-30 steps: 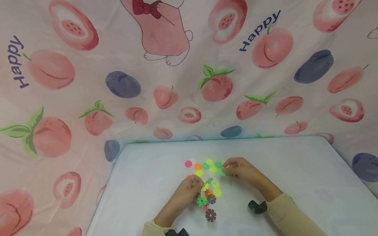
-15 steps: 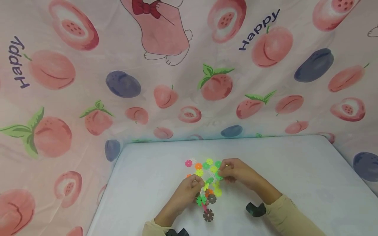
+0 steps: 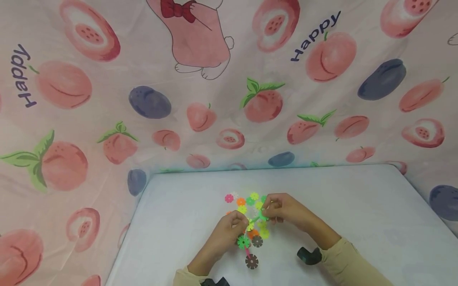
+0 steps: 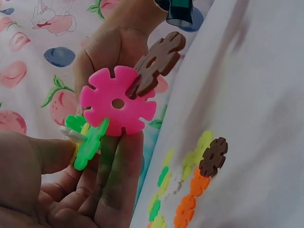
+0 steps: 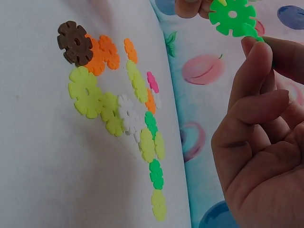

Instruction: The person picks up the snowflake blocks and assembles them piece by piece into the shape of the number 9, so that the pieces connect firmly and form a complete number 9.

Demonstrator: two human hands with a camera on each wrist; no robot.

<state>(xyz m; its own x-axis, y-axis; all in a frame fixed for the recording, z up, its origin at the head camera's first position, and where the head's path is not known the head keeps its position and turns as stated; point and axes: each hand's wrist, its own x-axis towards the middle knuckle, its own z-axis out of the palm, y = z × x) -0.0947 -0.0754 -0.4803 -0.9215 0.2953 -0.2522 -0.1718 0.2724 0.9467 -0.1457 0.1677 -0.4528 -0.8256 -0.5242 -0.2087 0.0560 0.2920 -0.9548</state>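
Observation:
My left hand (image 3: 229,228) holds a cluster of interlocked, notched plastic snowflake discs between thumb and fingers. In the left wrist view, the cluster shows a pink disc (image 4: 97,92), a brown disc (image 4: 161,59) slotted to it, and a green disc (image 4: 91,147) near the thumb, with bits of white and yellow behind. My right hand (image 3: 288,208) pinches another green snowflake disc (image 5: 253,32) between thumb and forefinger. In the right wrist view its edge meets a green disc (image 5: 230,16) on the left hand's side, overlapping it. The fingers partly hide where the discs join.
Loose snowflake discs lie on the white table (image 3: 171,222) beyond and between the hands: a pink disc (image 3: 229,198), an orange disc (image 3: 241,201), a brown disc (image 3: 257,241), and several yellow, green and white ones. A fruit-print cloth (image 3: 200,79) hangs behind. Each wrist carries a dark device (image 3: 309,256).
My right hand has moved left with its green disc, closing the distance to the left hand's cluster. The left hand stays nearly in place; the brown disc hanging from its cluster has shifted slightly left.

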